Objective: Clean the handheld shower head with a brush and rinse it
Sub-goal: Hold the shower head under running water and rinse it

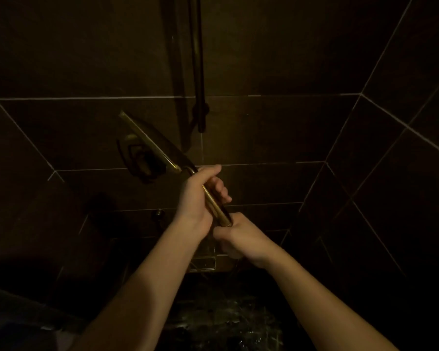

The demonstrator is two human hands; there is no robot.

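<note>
Dark brown tiled walls [276, 127] fill most of the view, two of them meeting in a corner on the right, their large tiles split by thin pale grout lines. Below them lies a dark, mottled floor [228, 323] that glints as if wet, with one rectangular metal drain [202, 265] set where wall and floor meet. One dark vertical rail [197, 59] runs down the back wall from the top edge, ending at a bracket. One round wall control [134, 158] sits left of centre, partly hidden behind the shower head.

Two bare forearms rise from the bottom edge toward the middle. One handheld shower head [150, 144], gold-toned, is held up in front of the back wall, slanting from upper left to lower right, its flat head toward the upper left and its slim handle running down into the hands.

The left hand [200, 196] grips the handle at its middle, fingers [219, 187] curled round it and thumb lying along the top. The right hand [241, 238] sits just below, at the handle's lower end, fingers curled closed around something there; the dimness hides what exactly it holds. One small round fitting [158, 213] shows on the wall left of the hands.
</note>
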